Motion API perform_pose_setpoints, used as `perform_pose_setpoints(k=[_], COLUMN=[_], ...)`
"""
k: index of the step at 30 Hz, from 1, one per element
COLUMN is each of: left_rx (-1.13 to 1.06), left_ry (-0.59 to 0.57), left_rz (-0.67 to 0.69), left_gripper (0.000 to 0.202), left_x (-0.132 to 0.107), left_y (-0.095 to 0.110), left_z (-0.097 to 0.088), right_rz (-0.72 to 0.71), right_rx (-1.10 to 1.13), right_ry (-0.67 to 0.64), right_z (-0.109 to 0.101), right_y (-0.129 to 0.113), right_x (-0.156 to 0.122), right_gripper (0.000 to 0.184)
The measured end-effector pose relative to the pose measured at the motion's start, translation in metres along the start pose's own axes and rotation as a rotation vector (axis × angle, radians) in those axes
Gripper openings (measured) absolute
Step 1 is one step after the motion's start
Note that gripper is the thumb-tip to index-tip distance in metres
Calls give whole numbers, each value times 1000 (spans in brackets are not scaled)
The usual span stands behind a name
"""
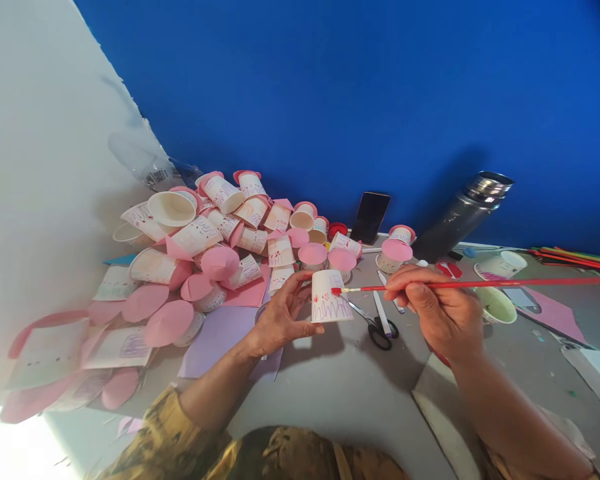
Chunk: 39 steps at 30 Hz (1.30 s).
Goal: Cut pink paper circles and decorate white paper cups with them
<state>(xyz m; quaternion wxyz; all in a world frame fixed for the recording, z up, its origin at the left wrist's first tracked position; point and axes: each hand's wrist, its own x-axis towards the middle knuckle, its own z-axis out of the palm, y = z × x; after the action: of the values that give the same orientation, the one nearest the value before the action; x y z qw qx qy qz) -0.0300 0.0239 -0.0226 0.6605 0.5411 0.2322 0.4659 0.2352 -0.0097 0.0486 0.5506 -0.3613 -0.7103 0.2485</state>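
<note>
My left hand (pixel 285 313) grips a white paper cup (pixel 325 310), turned upside down, by its left side above the table. Purple zigzag lines and small red marks decorate the cup's wall. In my right hand (pixel 443 313) is a long red paintbrush (pixel 460 284), held level like a pen. Its red-coated bristles meet the cup's wall near the red marks. Below and behind the hands lie black-handled scissors (pixel 380 335) and a white marker (pixel 381 313). Part of the left fingers is hidden behind the cup.
Many decorated cups with pink paper discs (pixel 170 323) are heaped at the left. Purple paper (pixel 215 340) lies under them. Against the blue wall (pixel 330 100) lean a phone (pixel 371 217) and a dark metal flask (pixel 455 220). A green-stained cup (pixel 497 305) stands at the right.
</note>
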Motion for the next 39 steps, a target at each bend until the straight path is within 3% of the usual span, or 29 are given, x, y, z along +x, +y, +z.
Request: perform_pose_setpoints(k=[7,12,19,23,27,32,39], left_rx=[-8,-7,-24,-18,-21,-19,-52], left_ry=[-24,-27,-24,-6,15,19,41], left_rz=[26,18,33,25,17,0,5], left_gripper=[82,81,82,82,83,81,86], left_x=[1,1,2,1,1,1,1], left_y=[0,-1,0,1,1,2,-1], left_z=[0,1,1,1,2,1,0], right_rz=[4,-24,-45,-11,27,-5,17], right_rx=[-9,-5,-8,-7,-11,-23,-31], right_ry=[26,-34,12,-9,50,-4,62], right_z=[-1,0,-1,-2,-3,-3,-7], right_y=[-2,-2,-3,-2,-2,-1,-1], right_x=[0,0,3,2,0,1,1], right_gripper=[23,24,23,24,23,23,22])
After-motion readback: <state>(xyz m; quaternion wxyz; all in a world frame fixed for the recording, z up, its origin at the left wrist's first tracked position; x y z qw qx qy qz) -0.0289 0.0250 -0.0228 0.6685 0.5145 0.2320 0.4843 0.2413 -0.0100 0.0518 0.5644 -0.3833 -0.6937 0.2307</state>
